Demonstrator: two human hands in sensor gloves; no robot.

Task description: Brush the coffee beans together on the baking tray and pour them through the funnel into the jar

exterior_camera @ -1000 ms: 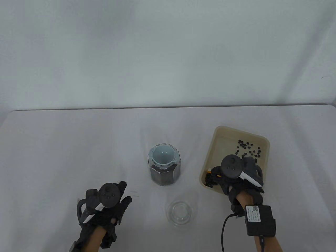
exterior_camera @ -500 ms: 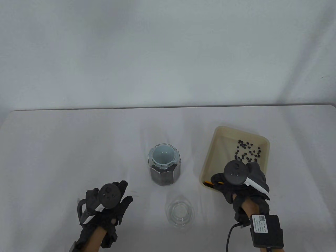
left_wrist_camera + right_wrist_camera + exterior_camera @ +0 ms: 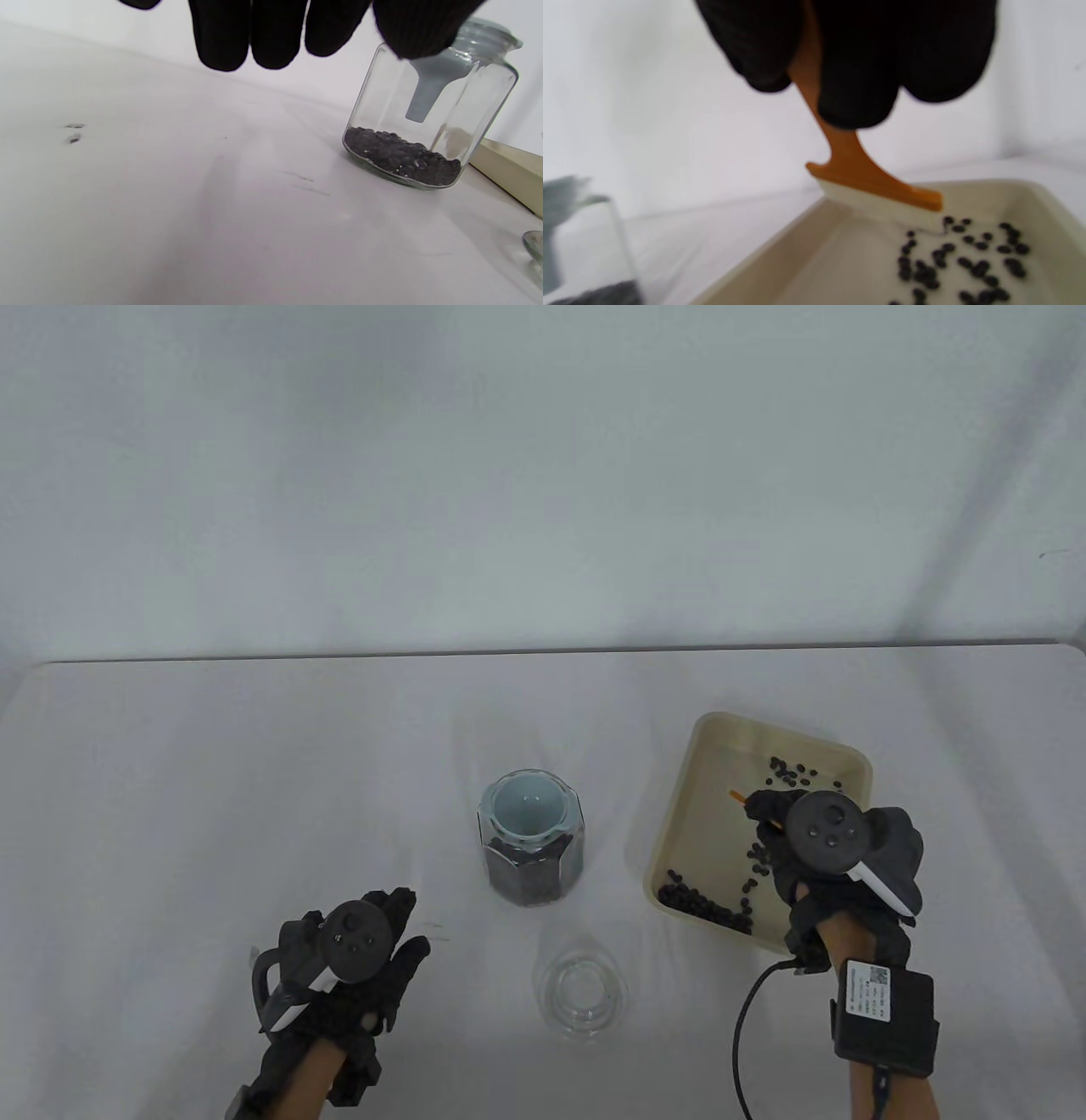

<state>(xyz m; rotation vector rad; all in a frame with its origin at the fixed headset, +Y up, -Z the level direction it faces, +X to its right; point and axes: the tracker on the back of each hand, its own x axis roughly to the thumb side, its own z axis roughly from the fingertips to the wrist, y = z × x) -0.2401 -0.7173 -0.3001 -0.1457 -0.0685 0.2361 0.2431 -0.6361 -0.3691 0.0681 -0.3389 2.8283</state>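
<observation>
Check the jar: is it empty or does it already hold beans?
Partly filled: the jar holds a shallow layer of beans beneath the funnel.

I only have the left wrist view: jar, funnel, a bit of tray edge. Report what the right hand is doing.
Observer: The right hand grips an orange brush over the baking tray.
Operator: Give me the bean layout.
Observer: One pile lies along the tray's near edge; loose beans are scattered at the far corner, by the brush's white bristles.
Operator: Name that glass thing at my lower right.
Observer: A clear round glass dish, standing in front of the jar.
</observation>
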